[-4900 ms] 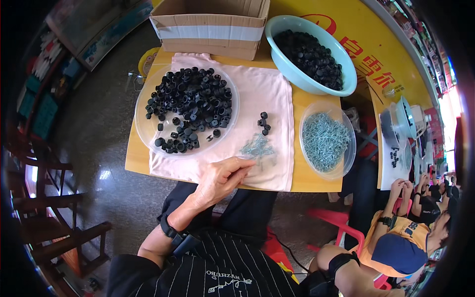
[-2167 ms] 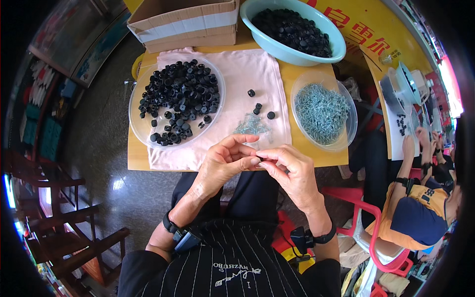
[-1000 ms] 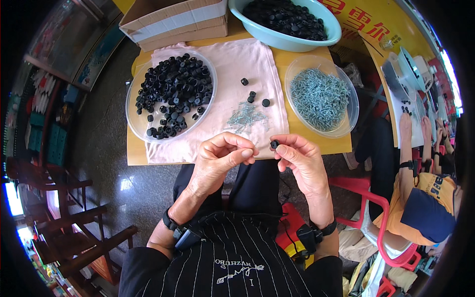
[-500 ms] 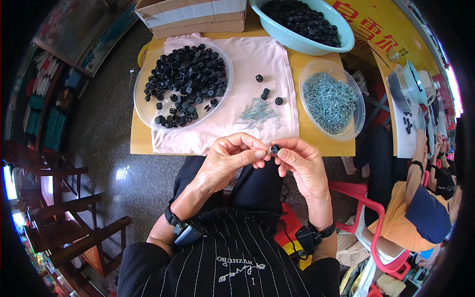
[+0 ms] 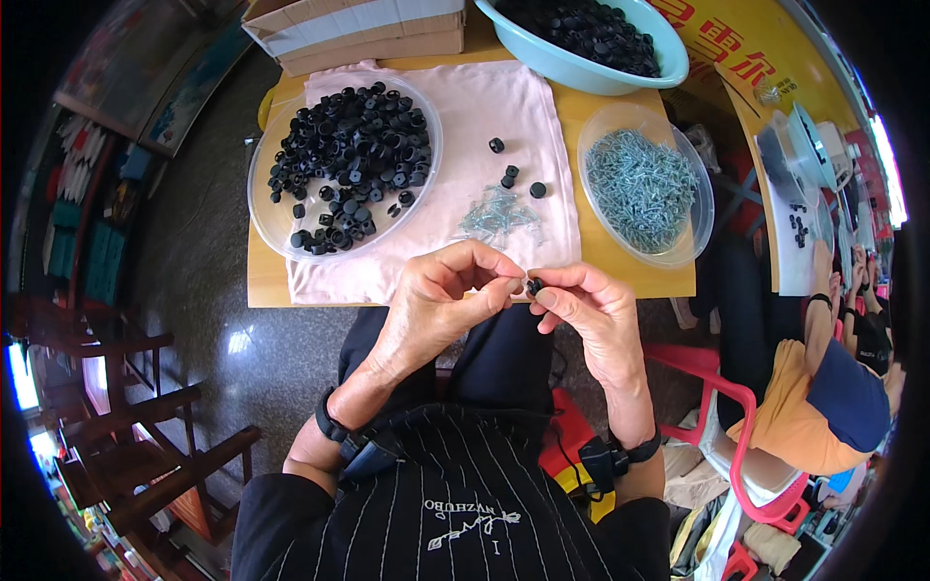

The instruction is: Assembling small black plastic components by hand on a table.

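On the left of the low table, a clear plate point(image 5: 276, 208) holds a heap of black caps, and a pink cloth point(image 5: 455, 126) beside it carries a few loose caps and a small pile of screws point(image 5: 496, 213). In front of the table edge, the left hand point(image 5: 441, 305) curls with thumb and forefinger pinched narrow, their tips touching a small black cap point(image 5: 534, 286). The right hand point(image 5: 596, 315) grips that cap between thumb and forefinger. Farther right sits a clear dish of screws point(image 5: 641, 184).

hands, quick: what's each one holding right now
Left hand: fingers pinched shut at the small black cap; what it grips cannot be told.
Right hand: closed on the small black cap, held at the fingertips.
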Motion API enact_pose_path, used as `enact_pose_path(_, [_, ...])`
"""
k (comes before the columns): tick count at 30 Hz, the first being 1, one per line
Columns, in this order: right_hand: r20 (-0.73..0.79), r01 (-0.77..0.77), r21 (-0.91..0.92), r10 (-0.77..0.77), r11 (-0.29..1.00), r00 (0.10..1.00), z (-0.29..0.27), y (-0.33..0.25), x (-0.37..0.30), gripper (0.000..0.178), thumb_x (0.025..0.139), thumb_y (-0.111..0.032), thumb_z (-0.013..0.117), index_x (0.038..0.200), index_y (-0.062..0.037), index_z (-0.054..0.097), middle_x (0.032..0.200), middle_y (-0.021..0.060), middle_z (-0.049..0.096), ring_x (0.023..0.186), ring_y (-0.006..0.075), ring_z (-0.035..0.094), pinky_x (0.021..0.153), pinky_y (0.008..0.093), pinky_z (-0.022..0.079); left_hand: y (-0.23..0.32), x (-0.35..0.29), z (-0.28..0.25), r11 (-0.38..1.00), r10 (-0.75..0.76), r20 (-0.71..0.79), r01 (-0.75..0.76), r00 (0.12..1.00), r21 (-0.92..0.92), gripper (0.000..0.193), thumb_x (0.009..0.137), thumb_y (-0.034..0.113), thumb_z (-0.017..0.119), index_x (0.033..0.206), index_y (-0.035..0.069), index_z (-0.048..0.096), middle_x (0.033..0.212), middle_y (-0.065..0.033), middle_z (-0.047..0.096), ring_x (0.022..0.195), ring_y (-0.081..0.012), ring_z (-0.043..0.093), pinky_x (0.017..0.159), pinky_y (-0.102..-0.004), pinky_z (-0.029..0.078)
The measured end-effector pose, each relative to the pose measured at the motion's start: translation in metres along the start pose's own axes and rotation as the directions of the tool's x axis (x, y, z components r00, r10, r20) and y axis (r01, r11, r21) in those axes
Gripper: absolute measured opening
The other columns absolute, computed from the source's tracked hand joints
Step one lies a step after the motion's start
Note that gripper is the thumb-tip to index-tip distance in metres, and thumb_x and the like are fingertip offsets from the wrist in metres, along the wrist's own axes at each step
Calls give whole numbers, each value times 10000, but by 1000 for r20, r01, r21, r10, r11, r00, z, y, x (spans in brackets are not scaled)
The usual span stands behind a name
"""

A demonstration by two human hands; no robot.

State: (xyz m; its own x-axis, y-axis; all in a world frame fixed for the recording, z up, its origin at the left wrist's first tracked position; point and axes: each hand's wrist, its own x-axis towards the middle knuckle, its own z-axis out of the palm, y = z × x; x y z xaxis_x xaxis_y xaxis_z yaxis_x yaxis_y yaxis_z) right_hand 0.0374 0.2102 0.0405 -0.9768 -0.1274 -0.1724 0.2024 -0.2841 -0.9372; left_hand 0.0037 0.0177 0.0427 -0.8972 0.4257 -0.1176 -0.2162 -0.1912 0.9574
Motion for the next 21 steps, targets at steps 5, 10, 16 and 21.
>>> enact_pose_path(5, [-35,-3,137,8,991,999,-7,4,1,217,861,-53,650,1057,37,633,909,96,666,779,132,647,625,231,535,0,3,6,998,50,36,-51,998,46,131,878,47,626,987,-25,621,911,-40,647,859,-87,616,775,-224,497])
enact_pose_path(10, [-44,-25,170,33,985,999,-7,4,2,211,858,-40,647,1054,36,628,915,99,668,783,141,653,640,236,541,0,5,11,994,46,-12,-47,999,-102,190,854,18,647,1029,-14,581,942,-33,627,870,-97,615,762,-222,496])
enact_pose_path(16, [-43,32,74,-29,997,999,-4,3,5,199,864,-26,636,1052,38,628,919,100,670,802,143,656,670,235,543,3,4,9,987,131,-9,-130,991,98,175,842,4,647,996,11,566,930,-37,619,853,-89,613,749,-225,497])
enact_pose_path(21, [-30,75,-23,-76,997,997,0,-2,5,191,869,-12,625,1053,41,628,926,107,673,816,146,660,701,235,543,5,3,12,873,286,-41,-243,957,422,215,801,-32,647,995,29,575,852,-50,624,792,-100,622,728,-241,507])
